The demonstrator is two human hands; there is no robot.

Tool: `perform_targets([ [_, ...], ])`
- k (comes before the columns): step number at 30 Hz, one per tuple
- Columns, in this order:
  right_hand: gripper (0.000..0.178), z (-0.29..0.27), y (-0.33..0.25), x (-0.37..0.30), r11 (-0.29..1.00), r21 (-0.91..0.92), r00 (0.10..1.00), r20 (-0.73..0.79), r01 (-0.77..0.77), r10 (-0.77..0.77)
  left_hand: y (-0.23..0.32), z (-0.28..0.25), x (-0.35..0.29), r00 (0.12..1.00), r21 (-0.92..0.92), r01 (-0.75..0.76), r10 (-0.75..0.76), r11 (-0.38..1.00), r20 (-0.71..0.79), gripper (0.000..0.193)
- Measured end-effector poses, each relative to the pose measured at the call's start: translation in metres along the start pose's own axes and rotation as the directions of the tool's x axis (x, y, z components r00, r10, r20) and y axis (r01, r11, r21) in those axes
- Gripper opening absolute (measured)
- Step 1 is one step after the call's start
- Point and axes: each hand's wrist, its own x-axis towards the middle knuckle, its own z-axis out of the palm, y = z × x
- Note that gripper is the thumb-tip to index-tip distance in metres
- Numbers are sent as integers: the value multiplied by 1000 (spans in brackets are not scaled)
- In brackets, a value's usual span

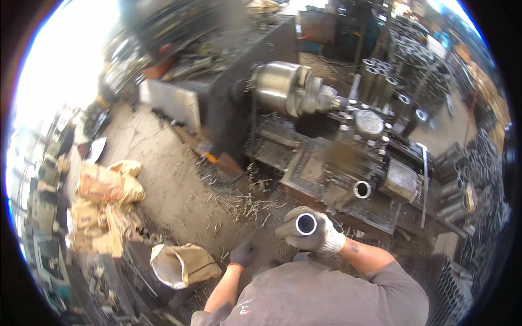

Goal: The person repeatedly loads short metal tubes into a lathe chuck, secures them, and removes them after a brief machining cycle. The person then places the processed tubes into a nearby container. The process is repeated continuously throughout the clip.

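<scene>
My right hand [322, 237], in a pale work glove with a white cuff, is closed around a short metal tube [306, 224]. The tube's round open end faces up, and the fingers wrap its side. Down by my left side hangs my left hand [243, 254] in a dark glove; its fingers are too dark to make out. Beyond the right hand stands a lathe with a shiny chuck [276, 87], which looks blurred, and a round-topped tool post [368, 123]. Another tube [361, 189] stands upright on the machine's near ledge.
Several upright tubes [403, 99] stand behind the lathe, with more pipes [452, 187] stacked at the right. Curled metal chips [247, 209] litter the floor. To the left lie brown sacks [103, 182] and an opened paper sack [187, 265]. A long bar [424, 185] leans at the machine's right.
</scene>
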Motion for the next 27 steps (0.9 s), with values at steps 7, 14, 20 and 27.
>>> perform_targets([
  [7, 49, 110, 17, 10, 957, -156, 898, 335, -244, 284, -301, 272, -195, 616, -511, 709, -780, 486, 111, 64],
  [14, 52, 303, -39, 1, 984, -97, 627, 779, 152, -20, -302, 430, -337, 548, -630, 690, -826, 357, 133, 58],
  [20, 56, 453, -104, -41, 946, 95, 182, 971, 309, -157, -227, 434, -364, 412, -860, 511, -882, 16, 228, 46],
  [27, 53, 586, -202, -92, 875, 346, -322, 916, 339, -238, -156, 475, -380, 113, -918, 149, -916, -368, 386, 50],
])
